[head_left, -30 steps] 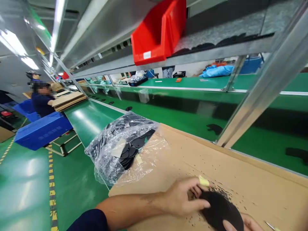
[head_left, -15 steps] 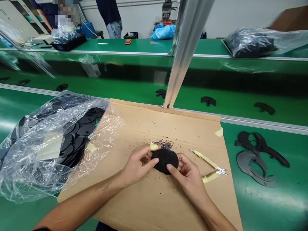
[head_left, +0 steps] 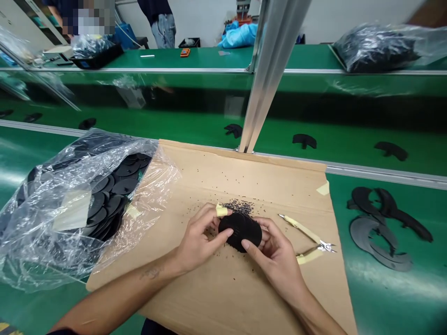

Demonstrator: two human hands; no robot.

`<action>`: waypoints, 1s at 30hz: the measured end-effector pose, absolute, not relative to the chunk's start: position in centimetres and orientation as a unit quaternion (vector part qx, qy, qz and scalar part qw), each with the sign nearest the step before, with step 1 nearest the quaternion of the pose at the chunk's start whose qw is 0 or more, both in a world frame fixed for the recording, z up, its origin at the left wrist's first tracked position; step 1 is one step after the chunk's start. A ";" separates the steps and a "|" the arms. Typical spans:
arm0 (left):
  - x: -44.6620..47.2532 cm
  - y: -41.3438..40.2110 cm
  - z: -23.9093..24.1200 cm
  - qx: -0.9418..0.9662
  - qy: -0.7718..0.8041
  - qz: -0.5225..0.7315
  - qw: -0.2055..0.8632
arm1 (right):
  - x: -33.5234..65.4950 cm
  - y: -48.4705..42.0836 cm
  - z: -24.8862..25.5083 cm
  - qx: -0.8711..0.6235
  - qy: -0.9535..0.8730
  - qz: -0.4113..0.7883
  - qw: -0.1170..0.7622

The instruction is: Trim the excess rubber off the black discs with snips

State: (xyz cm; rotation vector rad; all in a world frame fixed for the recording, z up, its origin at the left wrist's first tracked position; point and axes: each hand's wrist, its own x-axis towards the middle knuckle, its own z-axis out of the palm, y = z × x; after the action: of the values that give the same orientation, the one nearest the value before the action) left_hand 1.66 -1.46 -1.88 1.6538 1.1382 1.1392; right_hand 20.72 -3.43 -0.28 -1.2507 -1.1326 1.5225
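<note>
Both my hands pinch one round black disc [head_left: 239, 229] just above a brown cardboard sheet [head_left: 279, 186]. My left hand [head_left: 199, 239] grips its left edge, with yellow tape wrapped round the index fingertip. My right hand [head_left: 275, 253] holds the right edge between thumb and fingers. A heap of tiny black crumbs [head_left: 238, 205] lies on the cardboard just beyond the disc. Yellow-handled cutters [head_left: 309, 242] rest on the cardboard to the right of my right hand.
A clear plastic bag [head_left: 70, 204] full of black discs lies at the left. Black cut-off pieces [head_left: 380, 223] sit on the green table at right. A metal post [head_left: 265, 70] rises behind the cardboard. More black parts lie on the green belt [head_left: 303, 139]. People stand far back.
The view swung from the left of the line to straight down over the cardboard. My hands stay on the disc, which has turned slightly between them.
</note>
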 end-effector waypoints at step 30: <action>0.6 -0.9 0.2 0.815 0.266 0.422 0.294 | 21.1 -4.1 -0.1 -0.385 -0.787 0.292 0.383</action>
State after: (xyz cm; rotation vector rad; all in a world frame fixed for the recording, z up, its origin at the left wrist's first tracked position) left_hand 0.62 -0.88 0.20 2.1702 0.7077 1.1241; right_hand 21.14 -4.06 -0.15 -0.9830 -2.0085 0.7438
